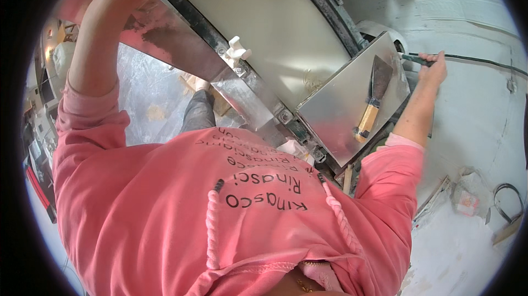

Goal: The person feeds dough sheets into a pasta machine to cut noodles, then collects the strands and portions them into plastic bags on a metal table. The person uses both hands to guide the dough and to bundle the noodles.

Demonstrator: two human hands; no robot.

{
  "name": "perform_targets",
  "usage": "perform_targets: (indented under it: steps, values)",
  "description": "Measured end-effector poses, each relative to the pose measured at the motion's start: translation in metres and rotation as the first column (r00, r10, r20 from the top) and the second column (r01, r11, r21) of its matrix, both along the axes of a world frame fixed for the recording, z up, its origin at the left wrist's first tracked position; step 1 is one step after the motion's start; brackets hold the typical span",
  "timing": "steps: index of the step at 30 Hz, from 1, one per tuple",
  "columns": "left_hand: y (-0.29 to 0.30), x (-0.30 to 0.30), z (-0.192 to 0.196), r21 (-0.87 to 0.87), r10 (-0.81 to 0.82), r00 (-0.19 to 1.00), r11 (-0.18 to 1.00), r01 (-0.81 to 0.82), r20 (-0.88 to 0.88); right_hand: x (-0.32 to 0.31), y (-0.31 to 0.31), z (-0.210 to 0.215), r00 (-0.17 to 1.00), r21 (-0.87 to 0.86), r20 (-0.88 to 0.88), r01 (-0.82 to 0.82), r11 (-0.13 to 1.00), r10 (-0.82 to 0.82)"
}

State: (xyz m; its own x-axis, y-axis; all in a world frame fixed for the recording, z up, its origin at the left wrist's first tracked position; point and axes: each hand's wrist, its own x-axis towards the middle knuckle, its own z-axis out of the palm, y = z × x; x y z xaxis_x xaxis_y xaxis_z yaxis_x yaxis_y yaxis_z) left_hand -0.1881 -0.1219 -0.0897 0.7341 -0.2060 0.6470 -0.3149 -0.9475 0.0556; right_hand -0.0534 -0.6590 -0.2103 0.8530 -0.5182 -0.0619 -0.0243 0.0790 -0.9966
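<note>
My right hand [433, 68] is closed around a slim dark green handle [415, 59] beside the corner of a metal plate. What the far end of the handle joins cannot be made out. On that tilted metal plate [335, 114] rests a wide-bladed scraper [374, 98] with a wooden grip, lying loose and untouched. My left arm [99, 48] stretches up past a pink-smeared metal panel [181, 40] to the top edge, and its hand is cut off there. Between my arms sits a machine with a large pale curved surface [264, 15].
White wing knobs [236, 51] stick out of the machine's dark frame. A black cable [489, 61] runs along the pale wall or floor behind my right hand. Lower right lie a clear plastic bag [472, 194] and a dark loop [509, 200]. Plastic sheeting [148, 103] covers the floor at left.
</note>
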Motion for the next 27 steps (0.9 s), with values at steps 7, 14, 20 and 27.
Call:
perform_targets:
  steps: [7,14,20,27]
  values:
    - [-0.001,-0.005,-0.002,0.002,0.045,0.985,0.999,-0.046,-0.167,-0.017,0.019,-0.005,0.985,-0.171,0.175,0.022,0.985,0.008]
    - [0.014,0.014,-0.027,-0.07,-0.011,0.986,0.998,-0.001,-0.165,-0.001,0.025,-0.009,0.979,-0.014,0.094,0.186,0.983,-0.183]
    - [0.013,0.011,-0.025,-0.109,-0.027,0.983,0.994,0.007,-0.183,-0.035,0.04,-0.02,0.959,0.107,0.224,0.151,0.983,-0.172]
    - [0.01,0.012,-0.019,-0.163,-0.042,0.981,0.987,0.01,-0.192,-0.006,0.0,0.105,0.973,-0.706,0.045,-0.129,0.696,0.226]
